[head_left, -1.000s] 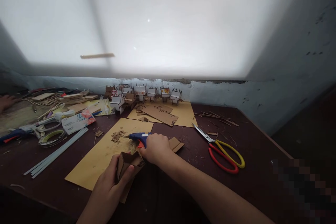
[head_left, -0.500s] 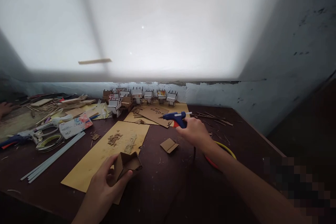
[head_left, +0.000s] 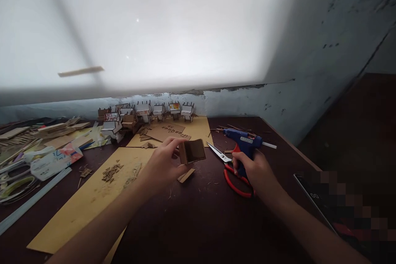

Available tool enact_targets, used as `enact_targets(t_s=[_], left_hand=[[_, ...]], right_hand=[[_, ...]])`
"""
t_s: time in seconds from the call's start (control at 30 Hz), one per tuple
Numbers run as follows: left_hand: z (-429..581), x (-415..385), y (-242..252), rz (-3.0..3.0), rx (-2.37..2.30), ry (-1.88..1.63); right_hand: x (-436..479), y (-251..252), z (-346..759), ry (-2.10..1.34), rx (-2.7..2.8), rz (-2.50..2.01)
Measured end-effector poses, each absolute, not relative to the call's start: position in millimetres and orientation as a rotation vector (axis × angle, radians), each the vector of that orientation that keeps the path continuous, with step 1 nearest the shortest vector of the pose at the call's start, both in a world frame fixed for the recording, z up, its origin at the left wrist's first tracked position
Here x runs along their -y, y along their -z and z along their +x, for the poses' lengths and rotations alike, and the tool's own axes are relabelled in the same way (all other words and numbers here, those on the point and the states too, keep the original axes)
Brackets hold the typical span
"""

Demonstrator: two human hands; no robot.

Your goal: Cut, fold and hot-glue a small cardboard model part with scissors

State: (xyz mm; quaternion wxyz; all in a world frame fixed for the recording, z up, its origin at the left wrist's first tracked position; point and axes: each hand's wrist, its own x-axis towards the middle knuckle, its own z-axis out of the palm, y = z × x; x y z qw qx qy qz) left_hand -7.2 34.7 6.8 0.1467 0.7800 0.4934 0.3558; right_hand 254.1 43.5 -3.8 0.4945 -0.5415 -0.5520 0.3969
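My left hand (head_left: pixel 162 165) is raised over the dark table and pinches a small folded cardboard piece (head_left: pixel 192 151), its open side turned toward me. My right hand (head_left: pixel 255 169) is wrapped round the grip of a blue hot glue gun (head_left: pixel 243 138), which points left with a white glue stick poking out of its back. The gun sits just above red-handled scissors (head_left: pixel 230 165) lying on the table. A small loose cardboard scrap (head_left: pixel 186 175) lies below the held piece.
A tan sheet (head_left: pixel 89 198) with cardboard bits covers the left of the table. Several small cardboard models (head_left: pixel 145 111) line the wall. Sticks, tape, a second glue gun and packaging (head_left: pixel 55 159) clutter the far left. A dark flat object (head_left: pixel 312 196) lies at the right.
My left hand lifted the cardboard piece up and to the right. My right hand carried the glue gun right and down beside the scissors. The view turned to the right.
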Motion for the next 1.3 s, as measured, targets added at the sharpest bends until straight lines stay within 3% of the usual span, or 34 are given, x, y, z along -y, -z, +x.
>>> enact_targets(t_s=[0.23, 0.4, 0.83, 1.1, 1.3], left_hand=[[-11, -34, 24, 2.347, -1.618, -1.114], [-10, -27, 18, 2.214, -1.714, -1.252], [-17, -23, 6, 2.134, -1.761, -1.312], [-17, -25, 9, 2.173, -1.725, -1.242], [-16, -25, 9, 2.316, -1.530, -0.902]], right_hand=[[-14, 8, 242, -1.111, 1.339, -1.211], [1, 10, 231, -1.480, 1.214, -1.034], [6, 14, 232, -1.660, 1.219, -1.020], [3, 15, 230, -1.826, 0.970, -0.931], [1, 13, 232, -1.929, 0.860, -0.836]])
